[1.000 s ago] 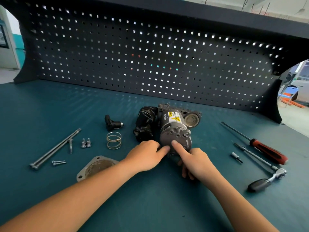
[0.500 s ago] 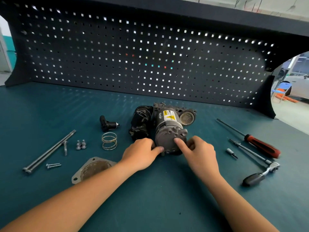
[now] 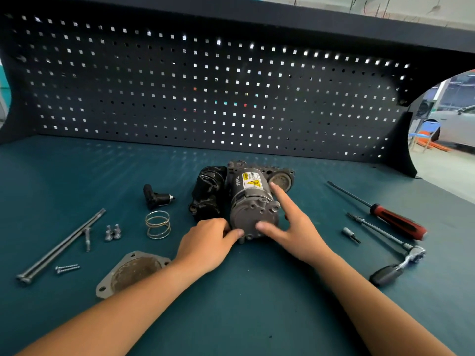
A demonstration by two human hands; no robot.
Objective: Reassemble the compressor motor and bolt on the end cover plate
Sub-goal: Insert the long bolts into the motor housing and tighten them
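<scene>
Here the motor point(image 3: 253, 209) lies between the hands: left hand point(image 3: 205, 244) curled, thumb against its end; right hand point(image 3: 298, 229) spread wide, touching it; plate point(image 3: 128, 273) left of the left wrist.

- The bare left forearm point(image 3: 115, 312) and the bare right forearm point(image 3: 372, 304) reach forward from the near corners, drawing together.
- The left hand point(image 3: 205, 242) lies knuckles up, fingers curled under, thumb stretched ahead and rightward.
- The right hand point(image 3: 295, 227) is palm down with fingers spread: the index points away and the thumb reaches left, its tip just apart from the other thumb.
</scene>
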